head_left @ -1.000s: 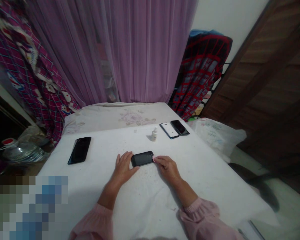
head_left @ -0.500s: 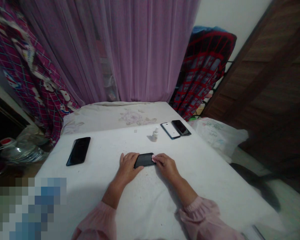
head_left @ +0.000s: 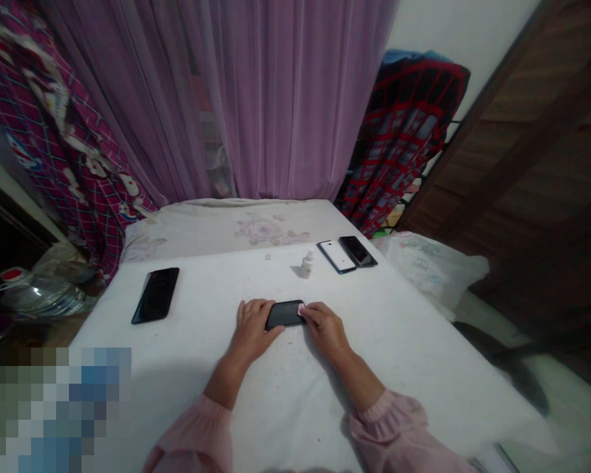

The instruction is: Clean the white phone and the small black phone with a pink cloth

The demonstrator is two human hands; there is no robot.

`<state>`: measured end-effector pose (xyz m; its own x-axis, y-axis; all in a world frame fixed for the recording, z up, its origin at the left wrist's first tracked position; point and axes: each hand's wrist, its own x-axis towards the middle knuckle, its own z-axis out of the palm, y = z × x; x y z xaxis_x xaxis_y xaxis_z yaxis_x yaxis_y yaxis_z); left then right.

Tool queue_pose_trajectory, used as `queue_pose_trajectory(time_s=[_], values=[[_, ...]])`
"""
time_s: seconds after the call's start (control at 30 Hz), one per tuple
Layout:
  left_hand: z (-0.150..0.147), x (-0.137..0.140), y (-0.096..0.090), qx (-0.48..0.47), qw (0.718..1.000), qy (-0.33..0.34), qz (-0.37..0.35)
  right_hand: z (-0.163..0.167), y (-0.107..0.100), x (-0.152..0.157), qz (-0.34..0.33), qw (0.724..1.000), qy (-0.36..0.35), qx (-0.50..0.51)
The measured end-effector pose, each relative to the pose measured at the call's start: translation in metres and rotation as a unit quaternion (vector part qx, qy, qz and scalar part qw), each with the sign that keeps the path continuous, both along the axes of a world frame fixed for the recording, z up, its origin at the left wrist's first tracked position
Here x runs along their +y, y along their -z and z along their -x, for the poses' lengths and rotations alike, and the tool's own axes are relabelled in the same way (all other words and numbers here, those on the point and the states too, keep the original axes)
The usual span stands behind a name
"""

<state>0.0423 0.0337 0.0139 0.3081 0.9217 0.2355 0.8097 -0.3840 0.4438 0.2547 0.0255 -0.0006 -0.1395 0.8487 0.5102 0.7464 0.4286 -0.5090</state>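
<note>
A dark smartphone (head_left: 284,314) lies flat on the white cloth in front of me, its long side running left to right. My left hand (head_left: 253,328) grips its left end, with the thumb along the near edge and the fingers over the far side. In my right hand (head_left: 326,328) a small pinkish-white piece of cloth (head_left: 301,309) is pinched between thumb and fingertips, pressed on the phone's right end. Just beyond the phone stands a small white bottle (head_left: 306,265), upright.
Another black phone (head_left: 156,295) lies at the left. At the back right are a white-backed phone (head_left: 337,256) and a black phone (head_left: 358,251), side by side. A tiny pale square (head_left: 268,257) rests behind. A plastic bag (head_left: 423,263) sits beyond the right edge, a large water bottle (head_left: 39,295) at far left.
My right hand has shifted very slightly with the cloth at the phone's right end. My left hand keeps its grip, and the other things stay where they were.
</note>
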Motion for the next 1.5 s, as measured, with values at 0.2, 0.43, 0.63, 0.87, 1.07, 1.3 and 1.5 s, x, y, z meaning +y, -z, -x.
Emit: queue_pose_trajectory(time_s=[0.2, 0.43, 0.63, 0.87, 1.07, 1.3, 1.5], values=[[0.003, -0.004, 0.005, -0.003, 1.0, -0.007, -0.012, -0.002, -0.008, 0.001, 0.028, 1.0, 0.007, -0.006], [0.009, -0.006, 0.005, 0.004, 1.0, -0.006, -0.011, -0.001, -0.01, 0.009, 0.041, 0.997, 0.029, -0.061], [0.007, -0.006, 0.006, -0.003, 1.0, -0.007, -0.023, 0.019, -0.012, 0.021, 0.027, 0.994, 0.048, -0.1], [0.007, -0.007, 0.012, -0.001, 0.999, -0.024, -0.027, 0.036, -0.012, 0.007, 0.007, 0.994, -0.025, -0.111], [0.007, -0.007, 0.011, 0.005, 0.999, -0.025, -0.021, 0.014, -0.012, 0.02, 0.012, 0.991, 0.064, -0.117], [0.006, -0.008, 0.01, 0.013, 0.999, -0.033, -0.019, 0.048, -0.013, 0.01, 0.024, 0.991, 0.009, -0.129], [0.006, -0.007, 0.01, 0.003, 0.999, -0.035, -0.015, 0.022, -0.027, 0.009, 0.096, 0.982, 0.081, -0.141]])
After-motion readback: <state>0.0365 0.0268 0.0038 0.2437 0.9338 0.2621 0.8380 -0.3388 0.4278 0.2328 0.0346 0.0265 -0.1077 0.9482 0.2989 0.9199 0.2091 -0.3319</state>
